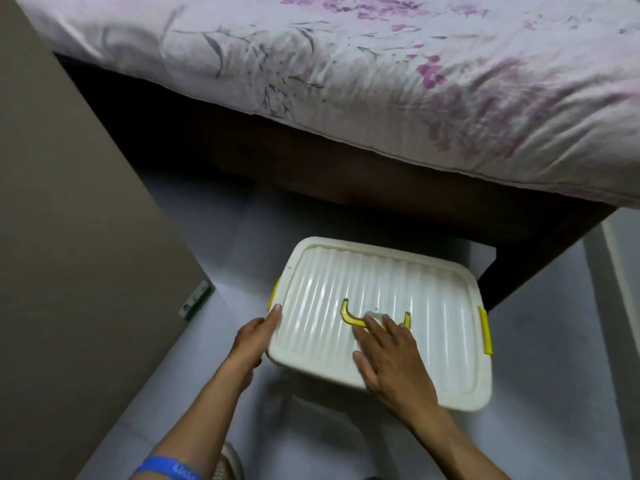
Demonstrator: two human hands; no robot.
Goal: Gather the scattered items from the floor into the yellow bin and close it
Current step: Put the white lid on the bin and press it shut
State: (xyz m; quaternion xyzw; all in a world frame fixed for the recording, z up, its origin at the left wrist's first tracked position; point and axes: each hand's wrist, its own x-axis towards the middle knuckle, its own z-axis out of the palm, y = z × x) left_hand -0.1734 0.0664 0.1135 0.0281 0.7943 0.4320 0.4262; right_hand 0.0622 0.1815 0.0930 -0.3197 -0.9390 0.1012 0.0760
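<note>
A cream ribbed lid (346,282) covers the bin on the grey floor near the bed; the bin's body is hidden beneath it. Yellow latches show at the left side (274,293) and the right side (485,329). A yellow handle (348,315) lies flat in the middle of the lid. My left hand (254,342) touches the lid's left edge with its fingers. My right hand (389,355) rests flat on the lid, fingers spread over the handle.
A bed with a floral sheet (381,81) and a dark wooden frame (398,188) stands just behind the bin. A brown cabinet side (69,237) rises at the left, with a small green-and-white box (195,301) at its foot.
</note>
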